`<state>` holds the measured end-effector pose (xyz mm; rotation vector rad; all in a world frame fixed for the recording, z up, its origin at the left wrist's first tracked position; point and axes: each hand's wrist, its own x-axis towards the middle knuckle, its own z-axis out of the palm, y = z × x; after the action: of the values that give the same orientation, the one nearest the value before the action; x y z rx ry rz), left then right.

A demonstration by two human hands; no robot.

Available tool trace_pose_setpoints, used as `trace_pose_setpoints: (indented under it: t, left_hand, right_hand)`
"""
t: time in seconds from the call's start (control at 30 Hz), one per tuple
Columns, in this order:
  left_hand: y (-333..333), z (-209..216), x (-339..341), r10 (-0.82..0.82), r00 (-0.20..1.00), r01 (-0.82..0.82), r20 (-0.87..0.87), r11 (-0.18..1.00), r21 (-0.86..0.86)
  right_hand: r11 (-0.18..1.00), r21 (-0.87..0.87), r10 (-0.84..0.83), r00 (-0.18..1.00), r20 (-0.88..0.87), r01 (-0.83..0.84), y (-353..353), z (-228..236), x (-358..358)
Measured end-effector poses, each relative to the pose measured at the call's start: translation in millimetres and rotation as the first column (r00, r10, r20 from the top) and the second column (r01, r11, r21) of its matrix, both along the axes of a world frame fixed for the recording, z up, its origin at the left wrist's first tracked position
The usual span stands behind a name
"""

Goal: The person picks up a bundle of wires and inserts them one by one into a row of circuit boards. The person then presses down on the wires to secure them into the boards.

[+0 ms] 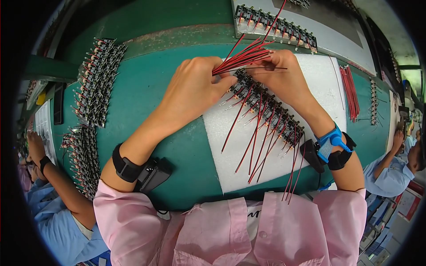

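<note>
A bundle of thin red and black wires [248, 56] fans out from my left hand [195, 84], whose fingers are closed around it. Close by on the right, my right hand [282, 73] has its fingertips pinched together at the bundle's far ends, near a single dark wire; exactly what they grip is hidden. Just below both hands lies a slanted row of small black circuit boards [268, 111] on a white foam sheet [235, 173]. Several red and black wires trail from these boards toward me. My left thumb is close to the row's upper end.
Stacked board rows [100, 84] stand at the left, with more stacks [84, 155] nearer. Another row [275, 27] sits on a grey-white panel at the back. Red wires [349, 93] lie right of the foam. Co-workers' arms [66, 190] show at both sides.
</note>
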<state>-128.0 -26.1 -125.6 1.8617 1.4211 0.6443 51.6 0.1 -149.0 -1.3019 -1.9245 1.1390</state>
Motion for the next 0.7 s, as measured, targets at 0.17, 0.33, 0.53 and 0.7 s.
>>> trace_pose_setpoints:
  t: [0.17, 0.33, 0.53, 0.7]
  left_hand:
    - [0.4, 1.5, 1.6, 0.010, 1.000, -0.010, 0.001, 0.999, -0.037]
    - [1.6, 0.9, 3.7, 0.000, 1.000, 0.000, -0.010, 1.000, 0.014]
    - [3.5, 0.9, 6.2, -0.011, 1.000, 0.011, 0.001, 0.999, 0.038]
    - [3.5, -2.1, 9.3, -0.045, 0.996, 0.037, 0.075, 0.994, 0.107]
  right_hand:
    - [0.999, 0.011, 0.032, 0.999, 0.014, -0.032, 1.0, 1.5, 1.3]
    - [0.998, 0.041, 0.054, 0.998, 0.015, -0.055, 1.9, 3.9, 3.4]
    - [0.998, 0.010, 0.055, 0.998, -0.006, -0.055, 3.7, 7.4, 6.5]
    - [0.992, 0.100, 0.081, 0.997, 0.016, -0.082, 6.2, 6.8, 10.2]
